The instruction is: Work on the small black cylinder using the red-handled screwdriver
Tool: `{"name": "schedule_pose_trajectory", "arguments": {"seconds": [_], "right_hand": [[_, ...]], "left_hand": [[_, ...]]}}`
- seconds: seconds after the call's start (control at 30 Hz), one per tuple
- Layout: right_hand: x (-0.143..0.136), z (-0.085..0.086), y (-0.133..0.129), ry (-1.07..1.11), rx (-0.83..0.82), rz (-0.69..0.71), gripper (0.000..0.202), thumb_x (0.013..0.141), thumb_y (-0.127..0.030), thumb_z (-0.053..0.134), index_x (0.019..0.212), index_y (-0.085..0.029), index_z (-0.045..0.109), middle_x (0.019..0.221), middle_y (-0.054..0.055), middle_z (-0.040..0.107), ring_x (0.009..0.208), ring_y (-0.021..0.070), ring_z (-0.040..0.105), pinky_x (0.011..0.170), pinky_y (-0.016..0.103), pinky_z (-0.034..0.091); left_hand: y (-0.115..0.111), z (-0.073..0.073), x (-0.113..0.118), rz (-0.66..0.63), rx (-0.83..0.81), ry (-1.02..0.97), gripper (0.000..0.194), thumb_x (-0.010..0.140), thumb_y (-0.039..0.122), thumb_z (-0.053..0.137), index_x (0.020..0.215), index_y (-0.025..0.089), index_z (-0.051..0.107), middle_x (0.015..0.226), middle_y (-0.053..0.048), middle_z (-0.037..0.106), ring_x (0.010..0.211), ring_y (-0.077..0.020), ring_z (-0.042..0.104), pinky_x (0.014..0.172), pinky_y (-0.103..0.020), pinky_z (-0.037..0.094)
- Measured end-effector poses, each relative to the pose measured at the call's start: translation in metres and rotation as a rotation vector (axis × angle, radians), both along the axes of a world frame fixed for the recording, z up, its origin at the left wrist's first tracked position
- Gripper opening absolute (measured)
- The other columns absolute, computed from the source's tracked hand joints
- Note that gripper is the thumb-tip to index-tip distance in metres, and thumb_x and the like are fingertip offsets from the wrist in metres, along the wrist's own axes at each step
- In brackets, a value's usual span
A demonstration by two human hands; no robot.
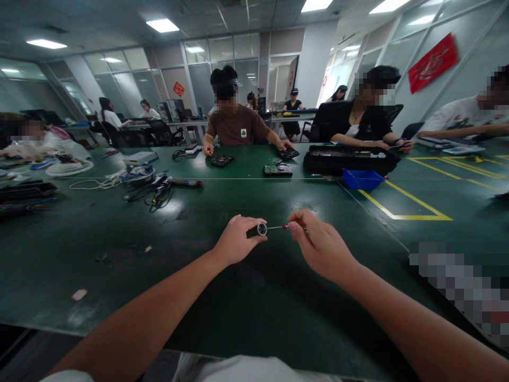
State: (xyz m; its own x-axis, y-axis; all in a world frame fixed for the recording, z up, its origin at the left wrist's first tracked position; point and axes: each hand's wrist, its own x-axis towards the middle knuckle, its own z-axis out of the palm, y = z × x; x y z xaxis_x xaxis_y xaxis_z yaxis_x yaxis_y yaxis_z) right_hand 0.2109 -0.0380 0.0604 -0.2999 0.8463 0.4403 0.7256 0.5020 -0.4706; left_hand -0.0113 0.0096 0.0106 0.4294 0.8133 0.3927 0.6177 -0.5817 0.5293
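My left hand [239, 239] grips a small dark cylindrical part [261, 229] with a pale ring at its end, its fingers and thumb pinched around it. My right hand [318, 241] is closed on a screwdriver [285, 227] with a red collar and a thin metal shaft. The shaft points left, and its tip meets or nearly meets the ringed end; I cannot tell whether it goes inside. Most of the screwdriver's handle is hidden by my right fingers. Both hands are above the green table [238, 313], close to its middle.
Ahead lie a circuit board drive [277, 170], a blue tray [362, 179] and a long black housing [350, 158]. Tangled cables [159, 191] and a black pen-like tool [186, 182] are at left. A co-worker [238, 124] sits opposite. A blurred-out object [457, 289] lies at right.
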Motion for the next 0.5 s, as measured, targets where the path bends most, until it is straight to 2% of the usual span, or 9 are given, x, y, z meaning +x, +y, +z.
{"name": "schedule_pose_trajectory", "arguments": {"seconds": [0.13, 0.2, 0.27, 0.37, 0.43, 0.5], "right_hand": [[0.0022, -0.0033, 0.0059, -0.13, 0.04, -0.203, 0.046, 0.097, -0.055, 0.044, 0.075, -0.021, 0.066, 0.052, 0.001, 0.059, 0.046, 0.0169, 0.054, 0.049, 0.028, 0.03], [0.0034, -0.0043, 0.0076, -0.182, 0.073, -0.245, 0.057, 0.096, -0.062, 0.041, 0.066, -0.021, 0.067, 0.046, 0.001, 0.054, 0.043, 0.0163, 0.05, 0.047, 0.029, 0.026], [0.0036, -0.0042, 0.0077, -0.157, 0.066, -0.209, 0.051, 0.099, -0.056, 0.04, 0.073, -0.021, 0.068, 0.05, 0.0, 0.056, 0.045, 0.0158, 0.051, 0.048, 0.028, 0.027], [0.0023, -0.0026, 0.0052, -0.06, 0.034, -0.085, 0.026, 0.099, -0.035, 0.044, 0.092, -0.02, 0.063, 0.069, 0.002, 0.065, 0.06, 0.0172, 0.058, 0.056, 0.028, 0.038], [0.0013, -0.0013, 0.0025, -0.025, 0.046, -0.014, 0.015, 0.097, -0.026, 0.046, 0.096, -0.02, 0.059, 0.082, 0.005, 0.066, 0.074, 0.0193, 0.061, 0.066, 0.031, 0.044], [0.0012, -0.0003, 0.0002, -0.017, 0.072, 0.007, 0.012, 0.095, -0.023, 0.045, 0.097, -0.02, 0.056, 0.087, 0.006, 0.065, 0.08, 0.0209, 0.06, 0.071, 0.033, 0.045]], "left_hand": [[-0.0015, -0.0004, 0.0, -0.007, 0.0, 0.011, 0.036, 0.084, 0.033, 0.075, 0.119, 0.029, 0.066, 0.122, -0.003, 0.069, 0.118, -0.025, 0.061, 0.116, -0.056, 0.027], [-0.0021, -0.0002, 0.0, -0.012, -0.001, 0.014, 0.038, 0.083, 0.033, 0.075, 0.12, 0.029, 0.065, 0.123, -0.003, 0.069, 0.119, -0.0249, 0.06, 0.117, -0.056, 0.026], [-0.0023, 0.0005, 0.0001, -0.006, 0.002, 0.007, 0.038, 0.083, 0.033, 0.075, 0.12, 0.029, 0.065, 0.123, -0.002, 0.069, 0.119, -0.0245, 0.06, 0.117, -0.056, 0.026], [-0.0017, 0.0014, 0.0004, 0.008, 0.0, 0.003, 0.035, 0.084, 0.032, 0.075, 0.118, 0.029, 0.066, 0.123, -0.002, 0.069, 0.118, -0.0243, 0.061, 0.116, -0.055, 0.027], [-0.0013, 0.0014, 0.0008, 0.01, -0.009, 0.011, 0.035, 0.084, 0.032, 0.074, 0.118, 0.029, 0.067, 0.123, -0.003, 0.069, 0.118, -0.0246, 0.061, 0.116, -0.056, 0.028], [-0.0012, 0.001, 0.001, 0.009, -0.014, 0.018, 0.035, 0.084, 0.033, 0.074, 0.117, 0.028, 0.067, 0.123, -0.003, 0.069, 0.118, -0.025, 0.061, 0.116, -0.057, 0.028]]}}
